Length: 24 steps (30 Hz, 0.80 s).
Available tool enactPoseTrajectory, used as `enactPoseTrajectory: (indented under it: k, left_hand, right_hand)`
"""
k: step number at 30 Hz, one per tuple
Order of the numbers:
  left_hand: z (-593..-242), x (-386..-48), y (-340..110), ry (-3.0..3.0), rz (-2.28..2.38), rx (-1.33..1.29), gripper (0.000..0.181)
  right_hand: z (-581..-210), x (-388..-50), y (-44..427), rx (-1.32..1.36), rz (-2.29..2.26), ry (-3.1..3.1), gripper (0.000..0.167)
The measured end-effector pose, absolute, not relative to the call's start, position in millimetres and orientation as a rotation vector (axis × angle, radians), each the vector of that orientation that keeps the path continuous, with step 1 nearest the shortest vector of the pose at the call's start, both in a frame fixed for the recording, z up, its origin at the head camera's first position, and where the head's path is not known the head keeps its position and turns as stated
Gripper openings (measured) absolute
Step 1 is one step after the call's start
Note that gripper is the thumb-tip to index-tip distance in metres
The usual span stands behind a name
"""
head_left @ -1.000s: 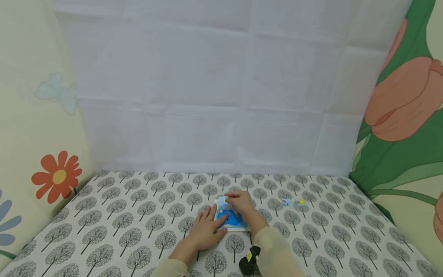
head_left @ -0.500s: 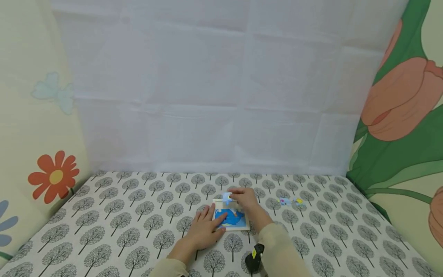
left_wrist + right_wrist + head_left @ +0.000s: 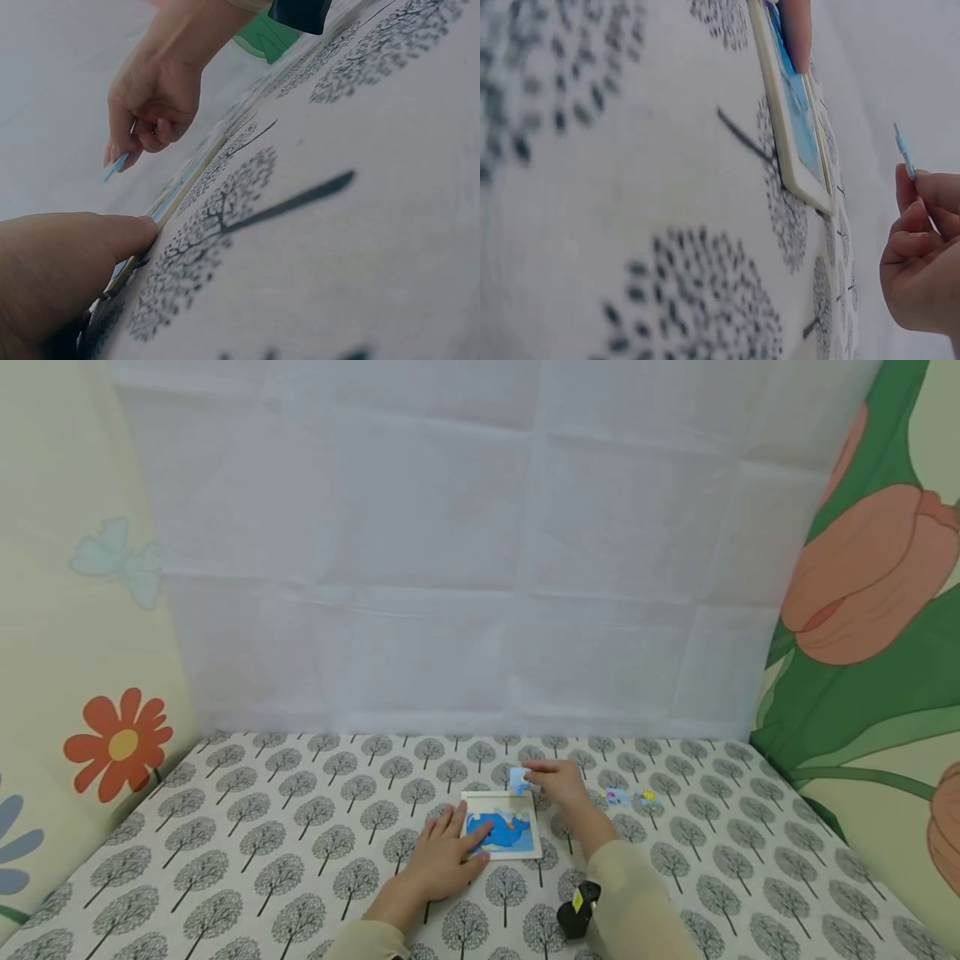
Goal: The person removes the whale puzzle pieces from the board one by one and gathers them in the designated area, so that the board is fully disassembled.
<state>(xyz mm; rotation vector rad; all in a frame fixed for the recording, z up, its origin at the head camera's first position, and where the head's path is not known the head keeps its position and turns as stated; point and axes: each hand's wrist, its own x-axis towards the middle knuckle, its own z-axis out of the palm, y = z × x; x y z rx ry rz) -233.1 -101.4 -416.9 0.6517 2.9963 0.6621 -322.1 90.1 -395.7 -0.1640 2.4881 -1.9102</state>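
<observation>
A puzzle tray (image 3: 537,837) with a pale rim lies on the cloth, a blue animal-like picture (image 3: 510,835) inside it. My left hand (image 3: 444,858) rests at its left side, fingers spread and fairly straight, the fingertips reaching onto the picture. In the left wrist view the left thumb (image 3: 124,234) touches the tray's edge. Between thumb and fingertips my right hand (image 3: 561,787) pinches a light blue puzzle piece (image 3: 517,779), raised just beyond the tray's far right corner. Seen edge-on in the right wrist view, that thin piece (image 3: 904,150) is clear of the tray.
Two loose puzzle pieces, one light blue with a pink spot (image 3: 617,796) and one with a yellow shape (image 3: 647,795), lie right of the tray. A tree-print cloth (image 3: 300,860) covers the table. A white sheet (image 3: 450,568) hangs behind, with floral panels at both sides.
My right hand has lifted the pinched puzzle piece off the tray's upper part and carried it to the right, past the far rim. The left hand stays in place on the tray.
</observation>
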Motion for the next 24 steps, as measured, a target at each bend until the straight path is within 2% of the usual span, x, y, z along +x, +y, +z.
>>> enactPoseTrajectory:
  k: [24]
  left_hand:
    - [-421.4,-234.9,-104.8,2.996,0.677,0.665,0.047]
  right_hand:
    - [-389.8,-339.2,135.9,0.017,-1.911,2.514,0.023]
